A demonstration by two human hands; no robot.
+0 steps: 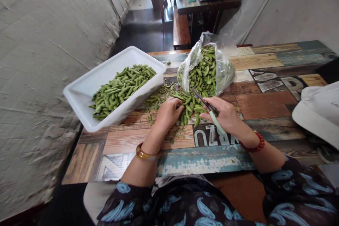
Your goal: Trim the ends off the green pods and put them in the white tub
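My right hand [225,114] grips a pair of scissors [217,123] with a pale green handle. The blades point up and left, over loose edamame pods [189,107]. At the left edge of those pods is my left hand [169,113], its fingers curled together; what they pinch, if anything, is hidden. Behind the loose pods, a clear plastic bag [222,74] lies open toward me, full of edamame pods [203,70]. To the left, a white plastic tub [92,84] holds a heap of green pods [119,90].
Small green trimmings [159,99] litter the patterned wooden table [127,139] between tub and bag. A white cap [317,109] sits at the right edge. A rough white wall [53,42] runs along the left. Farther back stand a bench [181,28] and another table [185,3] with things on it.
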